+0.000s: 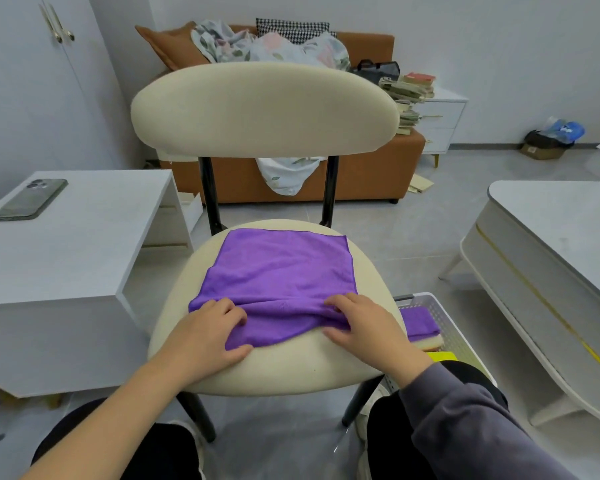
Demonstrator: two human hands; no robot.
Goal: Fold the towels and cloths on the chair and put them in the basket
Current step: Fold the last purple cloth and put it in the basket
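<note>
Nearest the lens, a grey sleeve (465, 420) and a bare forearm are stretched toward the chair (284, 367). The fingers (226, 308) of the left hand (205, 336) are curled over the near left corner of the purple cloth (281, 268), with the thumb tucked under its edge. The near right corner is pinched the same way by the right hand (362, 325). The cloth is spread on the chair seat, its near edge lifted and bunched between the hands. It is judged light, soft and limp, more likely to cling than slip, and is best held at the corners so the fold lands square. Little margin is left by the seat's curved front rim. The basket (461, 330) is set low at the chair's right, with a folded purple cloth (421, 322) already inside, and that side looks open enough for the carry. A desk (66, 258) bearing a phone (32, 199) stands at the chair's left.
</note>
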